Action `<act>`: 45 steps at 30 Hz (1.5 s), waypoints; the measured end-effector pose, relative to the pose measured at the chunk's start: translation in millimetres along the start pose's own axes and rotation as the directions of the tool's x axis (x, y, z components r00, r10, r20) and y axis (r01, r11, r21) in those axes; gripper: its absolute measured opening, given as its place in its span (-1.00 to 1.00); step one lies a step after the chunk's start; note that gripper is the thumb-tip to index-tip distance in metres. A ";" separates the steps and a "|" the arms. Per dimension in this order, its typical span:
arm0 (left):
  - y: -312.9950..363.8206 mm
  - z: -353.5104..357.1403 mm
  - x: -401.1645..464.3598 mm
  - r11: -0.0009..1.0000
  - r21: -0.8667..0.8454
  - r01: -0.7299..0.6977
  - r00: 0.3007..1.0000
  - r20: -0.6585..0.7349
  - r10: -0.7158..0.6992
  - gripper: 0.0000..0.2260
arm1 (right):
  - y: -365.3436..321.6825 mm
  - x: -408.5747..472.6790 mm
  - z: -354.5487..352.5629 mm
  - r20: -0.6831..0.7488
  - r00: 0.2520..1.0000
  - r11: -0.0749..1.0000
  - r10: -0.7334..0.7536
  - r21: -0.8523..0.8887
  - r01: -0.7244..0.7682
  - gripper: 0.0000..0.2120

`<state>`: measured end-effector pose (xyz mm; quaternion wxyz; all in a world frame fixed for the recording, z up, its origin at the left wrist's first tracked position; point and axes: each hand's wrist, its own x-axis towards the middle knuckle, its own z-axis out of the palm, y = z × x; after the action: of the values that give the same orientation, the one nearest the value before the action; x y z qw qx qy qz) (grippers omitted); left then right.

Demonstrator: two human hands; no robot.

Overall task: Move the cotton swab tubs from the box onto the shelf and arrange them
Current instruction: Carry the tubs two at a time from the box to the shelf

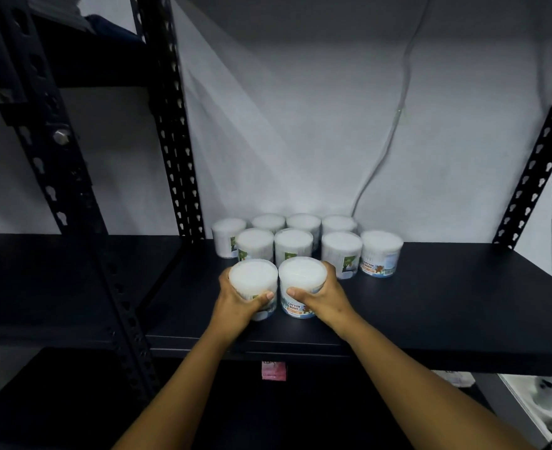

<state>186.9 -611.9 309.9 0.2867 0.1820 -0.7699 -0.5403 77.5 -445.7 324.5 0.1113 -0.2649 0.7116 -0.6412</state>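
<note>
Head view shows my left hand [242,298] wrapped around one clear round plastic tub of white cotton swabs [253,289] and my right hand [320,295] wrapped around a second tub [302,287], the two tubs touching side by side on the black metal shelf [430,306]. Both sit just in front of the cluster of eight matching tubs [303,243] standing in two rows near the white back wall [300,125].

If I push these two forward too hard, I judge they could knock the front row of that cluster and skew or topple its tubs. My grips are high on the walls, so a tub could also tilt as I let go. The pair sits nearer the shelf's front edge than the cluster does, so a backward tug risks a drop.

Each tub has a see-through lid, packed white tips, and a blue-and-orange label reading "COTTON BUDS".
</note>
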 end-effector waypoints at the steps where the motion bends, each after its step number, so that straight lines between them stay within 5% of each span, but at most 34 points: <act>1: -1.8 -1.2 3.1 1.000 0.000 -0.001 1.000 0.005 0.001 -0.22 | -0.1 3.3 1.2 0.005 1.000 1.000 0.004 0.001 -0.004 -0.31; 9: -13.5 -9.2 25.2 0.999 -0.035 0.013 0.999 0.036 -0.012 -0.09 | -0.5 22.9 9.5 0.019 1.000 1.000 -0.008 0.029 0.007 -0.35; 36: -18.1 -5.8 41.3 1.000 -0.018 0.009 1.000 0.004 -0.009 -0.20 | 2.1 34.2 8.5 0.048 0.999 0.999 -0.021 -0.032 0.023 -0.37; 40: -13.9 -6.5 39.7 1.000 -0.024 0.011 1.000 0.020 -0.010 -0.19 | 4.9 38.5 7.2 0.073 0.997 0.999 0.003 -0.046 0.000 -0.34; 45: -5.3 -12.0 29.6 0.999 0.026 0.025 0.999 0.037 -0.026 0.05 | 4.1 38.1 2.4 0.091 0.996 0.994 0.024 -0.109 -0.014 -0.09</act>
<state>171.6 -639.9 315.3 0.2629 0.1852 -0.7797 -0.5373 45.9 -467.5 327.0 0.1355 -0.2930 0.7420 -0.5876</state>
